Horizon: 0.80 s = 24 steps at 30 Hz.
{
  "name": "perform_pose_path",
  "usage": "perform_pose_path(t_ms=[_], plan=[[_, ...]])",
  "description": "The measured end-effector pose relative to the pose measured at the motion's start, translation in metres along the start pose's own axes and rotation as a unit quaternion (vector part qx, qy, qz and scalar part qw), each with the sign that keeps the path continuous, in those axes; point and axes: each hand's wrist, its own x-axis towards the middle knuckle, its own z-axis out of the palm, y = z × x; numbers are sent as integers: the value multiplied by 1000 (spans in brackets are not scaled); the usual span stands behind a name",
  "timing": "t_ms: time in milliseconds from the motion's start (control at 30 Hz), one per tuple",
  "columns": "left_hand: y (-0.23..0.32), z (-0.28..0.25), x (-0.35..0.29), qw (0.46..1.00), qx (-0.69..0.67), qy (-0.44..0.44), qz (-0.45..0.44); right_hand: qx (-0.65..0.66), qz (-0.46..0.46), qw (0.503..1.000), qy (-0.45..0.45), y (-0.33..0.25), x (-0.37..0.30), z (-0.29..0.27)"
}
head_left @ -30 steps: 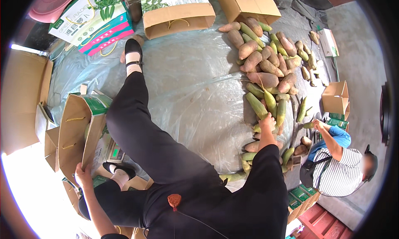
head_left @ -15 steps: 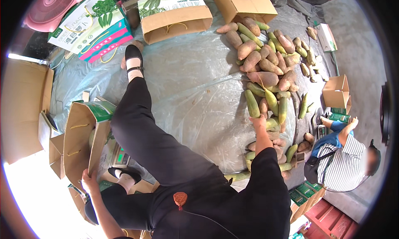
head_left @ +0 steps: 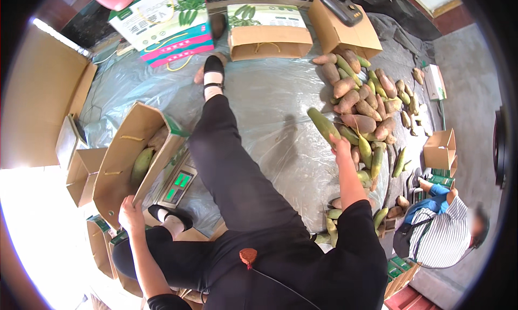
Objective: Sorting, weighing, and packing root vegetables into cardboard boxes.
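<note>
A long green radish [head_left: 322,122] is held at its lower end by my right hand [head_left: 341,148], its other end pointing up and left. It hovers at the left side of a pile of sweet potatoes [head_left: 362,109] and green radishes. On the left, my left hand [head_left: 131,215] grips the near edge of a tall cardboard carton [head_left: 116,167] with yellow cord handles. Inside that carton lie a green radish [head_left: 142,166] and a brownish root, partly hidden by its wall. The carton rests by a scale [head_left: 177,187] with a lit green display.
Closed printed cartons [head_left: 162,24] and an open carton [head_left: 270,43] stand at the back. A box with a dark device [head_left: 340,11] sits behind the pile. A person in a striped shirt [head_left: 442,232] sits at the right. Plastic sheeting [head_left: 259,105] covers the floor.
My right hand has lifted the green radish off the pile's edge. My left hand still holds the carton, which is tilted so its contents show. The view has shifted.
</note>
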Motion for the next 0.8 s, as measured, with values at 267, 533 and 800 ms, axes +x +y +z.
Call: perform_pose_path(t_ms=[267,533,800], plan=[[2,5,7,999,-3,17,31,-57,-326,888,-319,-174,-124,133],[-3,2,3,998,13,36,59,-176,-578,616,-505,-210,-277,306],[-7,9,5,997,15,17,80,-69,-553,677,-481,-191,-286,317]])
